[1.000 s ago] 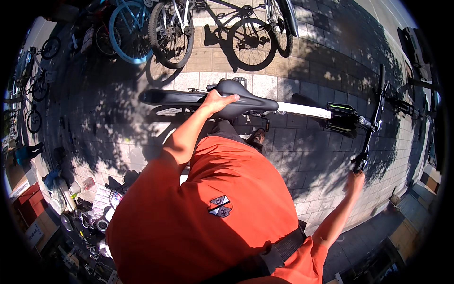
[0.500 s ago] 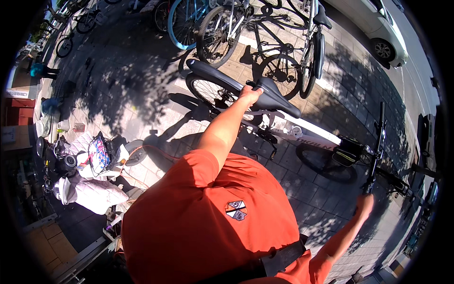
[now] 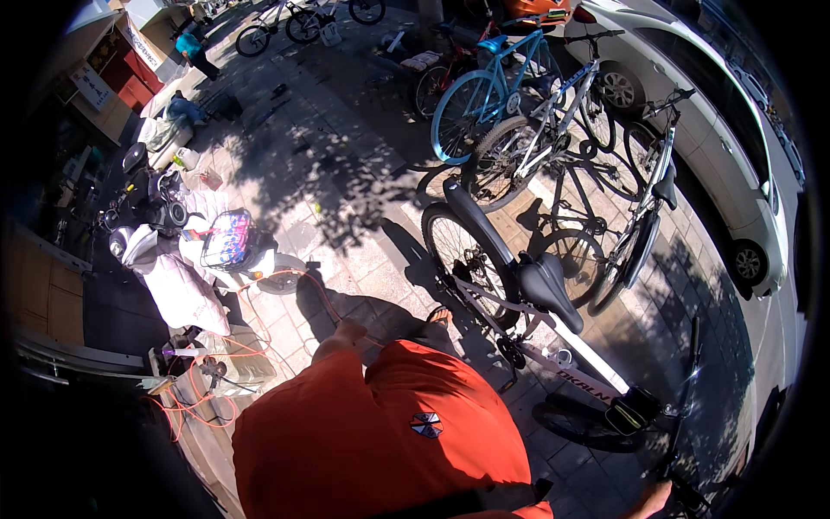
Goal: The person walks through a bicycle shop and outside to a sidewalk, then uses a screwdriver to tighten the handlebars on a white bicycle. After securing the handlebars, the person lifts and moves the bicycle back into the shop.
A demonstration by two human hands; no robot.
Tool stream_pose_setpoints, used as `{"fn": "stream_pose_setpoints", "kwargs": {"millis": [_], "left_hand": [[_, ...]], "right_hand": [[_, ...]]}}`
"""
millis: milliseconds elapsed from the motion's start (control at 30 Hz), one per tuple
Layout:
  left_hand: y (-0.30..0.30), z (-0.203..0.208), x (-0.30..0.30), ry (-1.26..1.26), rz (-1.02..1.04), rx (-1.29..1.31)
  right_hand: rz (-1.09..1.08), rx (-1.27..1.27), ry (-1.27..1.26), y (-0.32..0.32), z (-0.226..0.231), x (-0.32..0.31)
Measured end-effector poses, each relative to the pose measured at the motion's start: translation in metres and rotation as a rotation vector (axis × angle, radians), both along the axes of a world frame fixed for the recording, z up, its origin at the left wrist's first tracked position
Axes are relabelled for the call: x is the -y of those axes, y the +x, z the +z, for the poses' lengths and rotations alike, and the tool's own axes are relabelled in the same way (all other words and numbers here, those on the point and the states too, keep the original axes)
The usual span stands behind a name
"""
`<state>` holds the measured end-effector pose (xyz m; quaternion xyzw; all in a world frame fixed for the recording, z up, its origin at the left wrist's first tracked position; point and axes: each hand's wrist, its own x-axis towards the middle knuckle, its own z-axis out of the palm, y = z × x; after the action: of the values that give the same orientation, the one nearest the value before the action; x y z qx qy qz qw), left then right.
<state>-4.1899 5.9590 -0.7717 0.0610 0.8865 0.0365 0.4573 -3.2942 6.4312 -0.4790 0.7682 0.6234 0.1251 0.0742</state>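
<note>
A white bicycle (image 3: 596, 353) with a black saddle (image 3: 550, 290) and a long black rear mudguard (image 3: 480, 221) stands at my right side. My right hand (image 3: 654, 498), at the lower edge, is closed around the near end of the bicycle handlebar (image 3: 679, 424); its fingers are partly cut off by the frame. A small black bag (image 3: 634, 410) sits on the frame behind the handlebar. My left hand (image 3: 349, 332) is off the saddle, in front of my orange shirt. Its fingers are hard to make out, and no held thing shows.
Ahead stand a light-blue bicycle (image 3: 471, 108), a white-framed bicycle (image 3: 553, 112) and another white bicycle (image 3: 648, 208) beside a parked white car (image 3: 705, 143). On the left are a covered scooter (image 3: 186, 290) and an orange hose (image 3: 259, 350) on the pavement. Two people are farther off.
My left hand has let go of the saddle and moved left toward my body. The view has swung left, so the bicycle sits lower in the picture. My right hand stays at the handlebar.
</note>
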Motion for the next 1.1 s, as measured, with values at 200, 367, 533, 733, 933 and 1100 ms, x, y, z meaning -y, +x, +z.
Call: {"fn": "stream_pose_setpoints", "kwargs": {"millis": [200, 367, 533, 733, 933, 1100], "left_hand": [[-0.061, -0.04, 0.063, 0.073, -0.117, -0.057], [-0.093, -0.08, -0.023, 0.34, 0.19, -0.248], [-0.162, 0.0, -0.08, 0.561, -0.05, -0.099], [-0.23, 0.008, -0.042, 0.775, 0.057, -0.113], [-0.28, 0.016, -0.022, 0.699, 0.35, -0.049], [-0.301, -0.046, 0.035, 0.601, 0.864, -0.153]], "right_hand": [[0.06, 0.15, 0.185, -0.141, 0.059, 0.028], [0.46, -0.574, -0.236, -0.321, -0.084, -0.012], [1.091, -0.581, -0.51, -0.686, -0.096, 0.085], [1.229, -0.6, -0.696, -0.933, -0.031, 0.138], [1.077, -0.872, -0.814, -1.079, -0.042, 0.135], [0.787, -1.224, -1.111, -1.194, -0.116, 0.107]]}}
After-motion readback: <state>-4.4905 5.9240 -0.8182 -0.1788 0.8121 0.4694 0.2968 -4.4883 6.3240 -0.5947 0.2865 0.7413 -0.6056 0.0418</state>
